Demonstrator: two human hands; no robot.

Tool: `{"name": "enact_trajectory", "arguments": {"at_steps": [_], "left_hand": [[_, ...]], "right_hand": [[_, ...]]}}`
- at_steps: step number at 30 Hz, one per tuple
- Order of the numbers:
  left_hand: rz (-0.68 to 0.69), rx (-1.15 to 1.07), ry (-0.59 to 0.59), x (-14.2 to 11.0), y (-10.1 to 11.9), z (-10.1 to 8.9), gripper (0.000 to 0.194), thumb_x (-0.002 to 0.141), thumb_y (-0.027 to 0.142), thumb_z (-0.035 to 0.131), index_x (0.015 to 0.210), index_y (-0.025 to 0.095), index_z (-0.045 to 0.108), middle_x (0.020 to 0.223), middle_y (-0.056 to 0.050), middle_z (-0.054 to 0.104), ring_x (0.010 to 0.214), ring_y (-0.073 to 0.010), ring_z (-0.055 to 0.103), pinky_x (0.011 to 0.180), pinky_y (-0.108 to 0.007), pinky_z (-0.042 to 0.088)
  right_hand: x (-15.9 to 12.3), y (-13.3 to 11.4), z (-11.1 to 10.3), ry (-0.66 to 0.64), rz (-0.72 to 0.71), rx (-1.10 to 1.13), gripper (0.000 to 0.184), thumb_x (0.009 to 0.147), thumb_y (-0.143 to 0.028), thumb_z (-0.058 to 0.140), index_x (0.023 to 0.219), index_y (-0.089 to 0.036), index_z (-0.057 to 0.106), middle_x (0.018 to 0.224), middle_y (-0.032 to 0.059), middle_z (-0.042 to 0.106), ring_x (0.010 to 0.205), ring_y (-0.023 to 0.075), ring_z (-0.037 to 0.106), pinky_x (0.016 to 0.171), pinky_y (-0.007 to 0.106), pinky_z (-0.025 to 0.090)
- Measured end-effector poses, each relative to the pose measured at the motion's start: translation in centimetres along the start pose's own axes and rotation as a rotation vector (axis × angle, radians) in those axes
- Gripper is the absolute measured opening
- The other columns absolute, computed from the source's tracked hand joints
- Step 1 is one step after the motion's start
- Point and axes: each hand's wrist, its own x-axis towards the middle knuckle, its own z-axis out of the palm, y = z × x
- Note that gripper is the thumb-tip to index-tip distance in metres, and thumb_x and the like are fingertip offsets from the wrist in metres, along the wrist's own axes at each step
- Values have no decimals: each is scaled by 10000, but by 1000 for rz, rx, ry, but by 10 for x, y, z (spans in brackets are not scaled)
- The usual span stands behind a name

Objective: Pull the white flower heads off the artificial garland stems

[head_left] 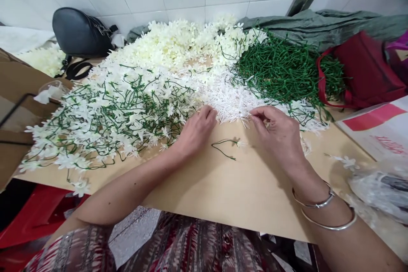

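Note:
My left hand is closed at the near edge of a heap of thin white plastic stamens, its fingertips pressed together against the strands. My right hand pinches with thumb and forefinger at the right side of that heap; what is in the pinch is too small to make out. Between the hands, on the bare tabletop, lies one green plastic stem bent in a V, with a white tip at one end. Left of my left hand spreads a pile of white artificial flowers on green stems.
Behind are loose cream petals and a tangle of green stems. A black bag stands back left, a red bag at right. A cardboard box flanks the left, a white-and-red box and plastic bag the right.

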Motion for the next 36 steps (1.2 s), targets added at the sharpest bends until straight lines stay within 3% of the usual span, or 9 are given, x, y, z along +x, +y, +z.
{"name": "enact_trajectory", "arguments": {"at_steps": [2,5,9,13,17,25,36], "left_hand": [[-15,-17,-7,3,-3,4,251,1065,184,384,1061,147,633,1076,-115,639,923,-214,622,820,-330,509],[-22,-131,110,4,-5,3,229,1055,212,444,1034,161,666,1039,-100,657,892,-200,616,801,-320,498],[-108,-626,304,3,2,-6,158,1002,290,607,1027,181,718,948,-55,698,800,-142,609,750,-271,488],[-328,-1318,204,5,13,-11,283,859,435,789,982,184,742,797,-9,689,687,-100,593,636,-224,455],[-448,-1649,67,4,20,-5,362,741,458,890,948,189,763,781,8,693,678,-73,584,645,-203,453],[-342,-1645,-43,0,24,4,346,805,500,844,957,197,774,809,1,707,699,-83,617,685,-231,492],[-280,-1542,-13,1,29,-1,357,827,459,841,1030,177,758,957,-52,773,856,-140,701,820,-280,565]], "right_hand": [[1,-3,-1,7,-32,33,110,925,-213,619,890,-243,719,883,47,773,827,252,723,769,412,543],[1,-9,-2,11,-36,107,134,934,-199,617,890,-262,728,887,40,768,844,244,719,780,409,553],[-1,-21,-2,8,42,265,137,928,-186,643,915,-269,750,917,21,772,864,216,707,814,388,556],[-3,-31,1,-20,184,433,64,896,-229,713,882,-257,770,902,9,763,846,193,678,805,360,528],[-6,-37,5,-42,278,545,31,862,-275,758,871,-245,763,858,3,734,800,174,628,778,347,487],[-11,-43,10,-2,322,512,89,851,-262,750,871,-251,664,818,0,695,796,186,636,778,367,501],[-10,-51,8,16,67,266,68,885,-205,667,878,-270,647,779,-18,705,740,170,683,750,329,578]]}}
